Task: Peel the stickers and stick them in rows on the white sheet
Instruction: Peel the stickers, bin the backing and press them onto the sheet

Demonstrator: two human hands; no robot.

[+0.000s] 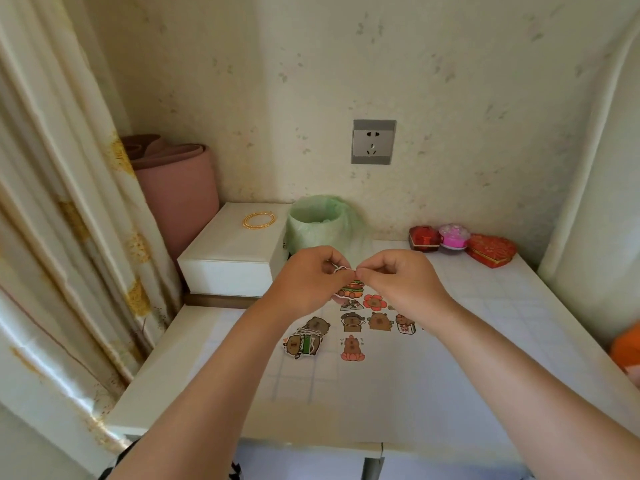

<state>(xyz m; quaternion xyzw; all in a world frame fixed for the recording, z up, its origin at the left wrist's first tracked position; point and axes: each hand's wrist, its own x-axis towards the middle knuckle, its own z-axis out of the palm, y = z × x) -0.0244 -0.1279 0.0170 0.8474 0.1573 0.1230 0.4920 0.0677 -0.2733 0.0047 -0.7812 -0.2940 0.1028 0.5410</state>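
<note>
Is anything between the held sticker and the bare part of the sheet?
Nothing visible. The left hand and right hand pinch the sticker over the sheet; its bottom row is bare beside the lotus sticker.

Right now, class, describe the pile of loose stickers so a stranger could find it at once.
Start at the white gridded table. Near its middle, capybara stickers lie flat in rows. The pile sits just left of them, the only stickers heaped and overlapping.

Sticker [340,269] — mostly hidden behind fingers [329,258]; orange thing [626,351] — cut by right edge.
</note>
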